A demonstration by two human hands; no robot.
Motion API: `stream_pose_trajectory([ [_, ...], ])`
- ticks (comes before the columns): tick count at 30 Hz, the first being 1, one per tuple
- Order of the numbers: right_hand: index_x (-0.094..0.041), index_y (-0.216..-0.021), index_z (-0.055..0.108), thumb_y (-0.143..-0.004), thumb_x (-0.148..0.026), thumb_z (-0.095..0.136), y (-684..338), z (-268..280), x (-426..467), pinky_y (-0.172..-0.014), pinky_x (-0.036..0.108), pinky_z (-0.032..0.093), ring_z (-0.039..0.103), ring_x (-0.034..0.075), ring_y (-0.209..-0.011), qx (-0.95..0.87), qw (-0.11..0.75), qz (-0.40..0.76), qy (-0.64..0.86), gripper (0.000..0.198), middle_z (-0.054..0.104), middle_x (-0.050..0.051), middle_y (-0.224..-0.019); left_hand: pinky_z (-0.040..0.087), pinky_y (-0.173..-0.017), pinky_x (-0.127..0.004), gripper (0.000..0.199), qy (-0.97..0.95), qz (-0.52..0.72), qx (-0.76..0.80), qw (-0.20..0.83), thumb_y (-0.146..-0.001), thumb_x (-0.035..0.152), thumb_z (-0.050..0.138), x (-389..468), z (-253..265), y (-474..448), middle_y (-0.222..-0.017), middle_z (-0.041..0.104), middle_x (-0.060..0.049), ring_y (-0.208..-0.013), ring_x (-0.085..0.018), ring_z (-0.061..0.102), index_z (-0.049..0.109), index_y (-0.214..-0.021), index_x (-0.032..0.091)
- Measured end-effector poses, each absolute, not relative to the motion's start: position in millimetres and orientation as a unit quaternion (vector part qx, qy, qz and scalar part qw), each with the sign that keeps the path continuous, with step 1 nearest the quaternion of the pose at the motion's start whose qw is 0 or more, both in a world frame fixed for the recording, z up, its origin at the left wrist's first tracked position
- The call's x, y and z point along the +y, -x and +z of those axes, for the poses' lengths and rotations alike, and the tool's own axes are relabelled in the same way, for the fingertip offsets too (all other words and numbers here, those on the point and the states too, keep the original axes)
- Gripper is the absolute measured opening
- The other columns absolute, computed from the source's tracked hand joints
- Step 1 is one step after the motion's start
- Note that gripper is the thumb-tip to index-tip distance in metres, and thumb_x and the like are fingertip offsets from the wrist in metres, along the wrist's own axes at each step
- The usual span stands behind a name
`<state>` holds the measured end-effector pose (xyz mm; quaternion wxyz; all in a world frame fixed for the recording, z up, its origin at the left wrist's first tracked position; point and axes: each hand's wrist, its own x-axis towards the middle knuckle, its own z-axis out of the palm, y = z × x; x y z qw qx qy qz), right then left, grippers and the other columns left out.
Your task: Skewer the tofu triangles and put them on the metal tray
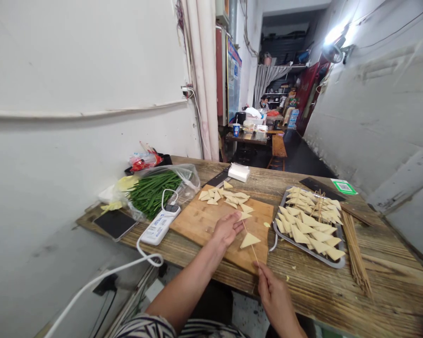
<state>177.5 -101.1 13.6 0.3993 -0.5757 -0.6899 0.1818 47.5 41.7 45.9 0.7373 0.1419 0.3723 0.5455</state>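
Observation:
In my right hand is the lower end of a thin bamboo skewer, pinched between thumb and fingers. A pale yellow triangular slice, tofu-like, is threaded partway along it. My left hand grips another triangular slice by its edge, at the skewer's far end; whether the tip has pierced it I cannot tell. Both hands are over a wooden cutting board, where several loose triangular slices lie near the far edge.
Right of the board, a metal tray holds several filled skewers. Bare skewers lie beyond it. On the left are a white power bank with a cable, green chives in plastic and a dark phone. A tissue pack stands behind.

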Motion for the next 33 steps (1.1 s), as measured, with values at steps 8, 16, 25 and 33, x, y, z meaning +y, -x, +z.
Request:
stream_pose_trajectory([
  [8,-0.008,-0.103,0.061,-0.092,-0.036,0.026,-177,14,-100,-0.056,0.022,0.052,0.066,0.018,-0.063,-0.701,0.42,0.144,0.558,0.046,0.069,0.013,-0.077,0.051,-0.076,-0.03,0.01,-0.104,0.523,0.326,0.781,-0.076,0.016,0.057,41,53,-43,-0.081,0.066,-0.009,-0.074,-0.016,0.064,0.056,-0.085,0.011],
  [16,-0.009,-0.104,0.06,-0.092,-0.032,0.028,-179,12,-103,-0.066,0.023,0.053,0.067,0.018,-0.076,-0.709,0.418,0.145,0.549,0.041,0.068,0.014,-0.089,0.051,-0.077,-0.03,0.013,-0.134,0.493,0.328,0.795,-0.077,0.013,0.055,41,53,-40,-0.089,0.065,-0.013,-0.081,-0.018,0.064,0.057,-0.089,0.007],
  [25,-0.009,-0.103,0.061,-0.092,-0.034,0.025,-175,20,-105,-0.065,0.024,0.054,0.067,0.019,-0.075,-0.708,0.423,0.13,0.551,0.045,0.069,0.014,-0.085,0.051,-0.075,-0.034,0.014,-0.127,0.481,0.351,0.793,-0.074,0.01,0.057,42,55,-37,-0.086,0.066,-0.012,-0.08,-0.021,0.064,0.056,-0.088,0.009],
  [33,-0.008,-0.103,0.059,-0.092,-0.028,0.025,-168,18,-104,-0.059,0.023,0.054,0.067,0.018,-0.069,-0.713,0.422,0.101,0.551,0.041,0.069,0.014,-0.085,0.052,-0.073,-0.032,0.009,-0.119,0.468,0.355,0.801,-0.075,0.012,0.057,39,58,-39,-0.083,0.065,-0.011,-0.078,-0.02,0.064,0.055,-0.083,0.01],
])
